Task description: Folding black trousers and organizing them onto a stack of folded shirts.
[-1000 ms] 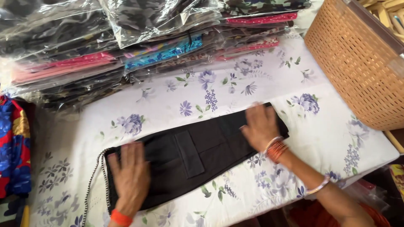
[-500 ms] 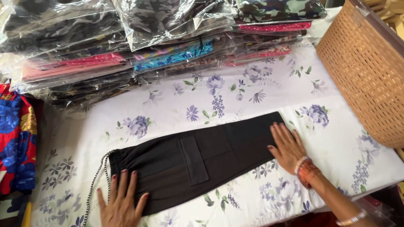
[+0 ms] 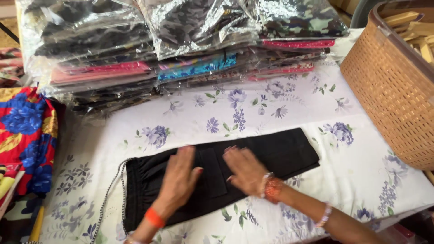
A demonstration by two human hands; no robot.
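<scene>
A folded black garment with a patch pocket and a black-and-white drawstring lies lengthwise on a white cloth printed with purple flowers. My left hand, with an orange wristband, rests flat on the garment's middle, fingers apart. My right hand, wearing orange bangles, lies flat just right of it, over the pocket. Both palms press down on the fabric and grip nothing.
Stacks of plastic-wrapped folded clothes fill the back of the table. A tan woven plastic basket stands at the right edge. Red, blue and yellow floral fabric hangs at the left.
Both hands have slid inward from the garment's two ends to its middle, and now lie side by side. The camera view has shifted slightly.
</scene>
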